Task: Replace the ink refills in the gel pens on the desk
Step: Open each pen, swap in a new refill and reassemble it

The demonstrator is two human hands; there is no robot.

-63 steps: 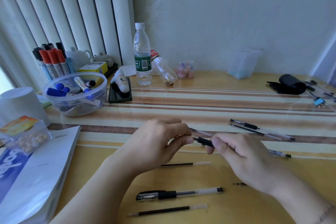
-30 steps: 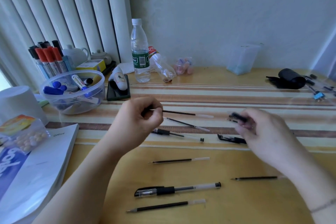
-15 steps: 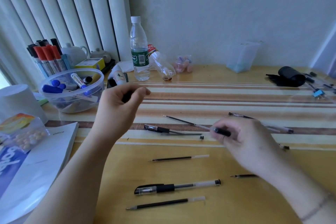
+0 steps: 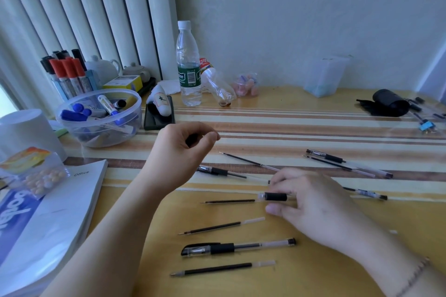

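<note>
Left hand: the left hand (image 4: pixel 179 149) is raised above the desk (image 4: pixel 337 108), fingers curled toward the thumb; whether they pinch anything cannot be told.
Right hand: the right hand (image 4: pixel 311 196) lies low on the desk, fingers and thumb pinching a pen barrel (image 4: pixel 274 196) by its black grip.
Refill: a refill (image 4: pixel 229 201) lies just left of the barrel's tip.
Whole pen: a capped pen (image 4: pixel 237 246) lies nearer the person, between two loose refills (image 4: pixel 220 226).

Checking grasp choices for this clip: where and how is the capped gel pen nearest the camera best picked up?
Grip the capped gel pen at its black rubber grip section, just right of the cap, pinching from above across the barrel. It lies flat, running left to right, with bare desk on both long sides, and that section is thicker than the clear barrel. The left hand looks free to take it.
</note>
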